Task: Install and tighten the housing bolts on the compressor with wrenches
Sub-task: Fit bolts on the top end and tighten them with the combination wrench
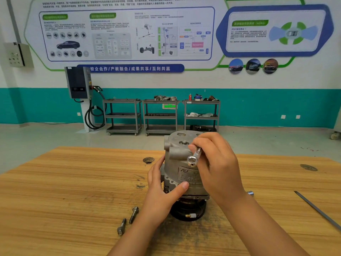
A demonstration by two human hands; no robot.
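Observation:
A grey metal compressor (181, 163) stands upright on its black pulley end in the middle of the wooden table (73, 182). My left hand (162, 189) grips its lower housing from the left, thumb across the front. My right hand (215, 167) holds a chrome ring wrench (193, 158) over the front of the housing, ring end pointing down-left and free in the air. A bolt head (184, 142) sits in the compressor's top face. Two loose flanged bolts (133, 214) (121, 227) lie on the table at the front left.
A thin dark metal rod (317, 209) lies at the table's right edge. A small chrome piece (250, 193) shows behind my right wrist. Two round holes (148, 160) (308, 167) are cut in the tabletop. Three grey tool carts (160, 117) and a wall charger (78, 83) stand against the far wall.

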